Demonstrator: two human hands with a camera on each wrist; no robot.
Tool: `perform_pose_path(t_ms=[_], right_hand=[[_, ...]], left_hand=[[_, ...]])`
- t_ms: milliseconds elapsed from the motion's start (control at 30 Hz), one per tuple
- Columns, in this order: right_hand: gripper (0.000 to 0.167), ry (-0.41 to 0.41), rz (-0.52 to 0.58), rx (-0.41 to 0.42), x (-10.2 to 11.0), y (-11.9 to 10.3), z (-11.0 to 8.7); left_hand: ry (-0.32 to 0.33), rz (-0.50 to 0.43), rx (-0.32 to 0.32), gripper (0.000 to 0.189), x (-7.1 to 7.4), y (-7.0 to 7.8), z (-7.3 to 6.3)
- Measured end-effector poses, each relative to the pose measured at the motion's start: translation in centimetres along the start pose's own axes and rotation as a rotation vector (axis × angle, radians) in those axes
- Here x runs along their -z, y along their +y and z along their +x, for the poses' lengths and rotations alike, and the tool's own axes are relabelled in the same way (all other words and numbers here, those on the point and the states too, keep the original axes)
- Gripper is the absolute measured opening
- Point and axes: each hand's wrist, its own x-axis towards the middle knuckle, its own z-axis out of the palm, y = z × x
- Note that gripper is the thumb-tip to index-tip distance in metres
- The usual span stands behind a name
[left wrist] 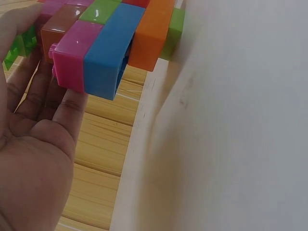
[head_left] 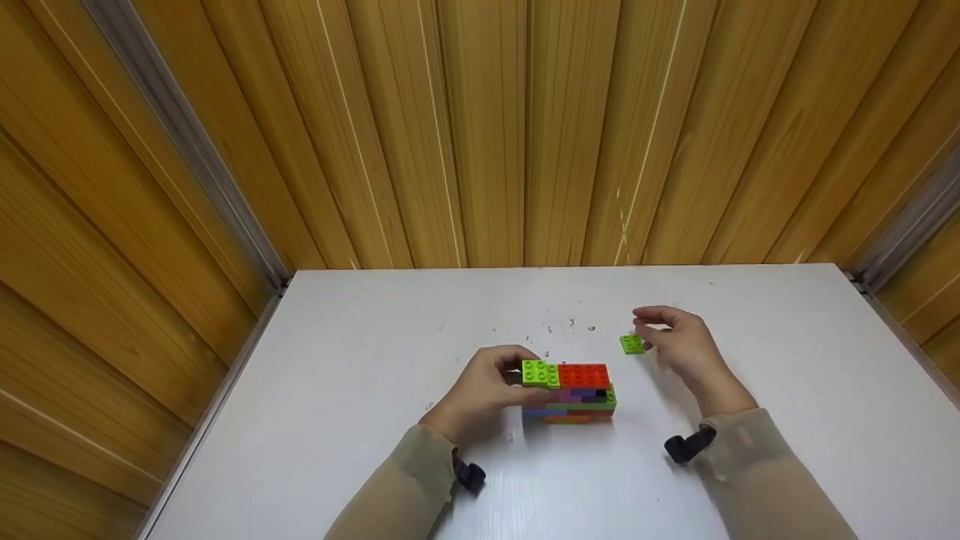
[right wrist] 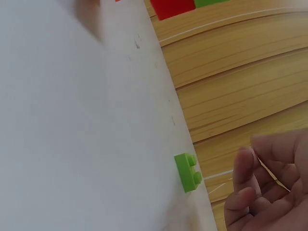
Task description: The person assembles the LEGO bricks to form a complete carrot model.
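In the head view my left hand point(head_left: 484, 390) grips the left end of a stack of toy building bricks point(head_left: 583, 375), thumb on the near side and fingers behind. Lime green and red bricks top the stack; purple, blue, brown and orange ones show lower down. The left wrist view has the hand point(left wrist: 38, 159) around the end with pink and blue bricks point(left wrist: 108, 53). A loose lime green brick point(head_left: 631, 344) lies studs up on the table. Just to its right is my right hand point(head_left: 682, 349), bent fingers holding nothing; the right wrist view shows it apart from that brick point(right wrist: 187, 172).
The white table point(head_left: 360, 375) ends at a corrugated wood-look wall point(head_left: 480, 135) at the back. Small dark marks point(head_left: 571, 322) dot its surface behind the stack. Each wrist wears a black camera mount point(head_left: 469, 474).
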Motion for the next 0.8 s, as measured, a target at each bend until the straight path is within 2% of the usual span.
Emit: perform_pose_path(t_ms=[167,367,700,800], right_hand=[[0.053,-0.082,-0.017,-0.064,0.3,0.8,0.5],[0.055,-0.115,-0.084,-0.112,0.3,1.3,0.3],[0.047,-0.092,-0.263,-0.049,-0.1,1.2,-0.1],[0.046,-0.101,-0.287,-0.036,-0.2,1.0,-0.2]], left_hand=[[0.005,-0.007,-0.004,0.031,0.0,0.1,0.0],[0.003,-0.007,0.009,0.031,-0.1,0.1,0.0],[0.007,-0.004,-0.006,0.032,-0.2,0.1,0.1],[0.012,0.001,-0.007,0.032,-0.2,0.1,0.1]])
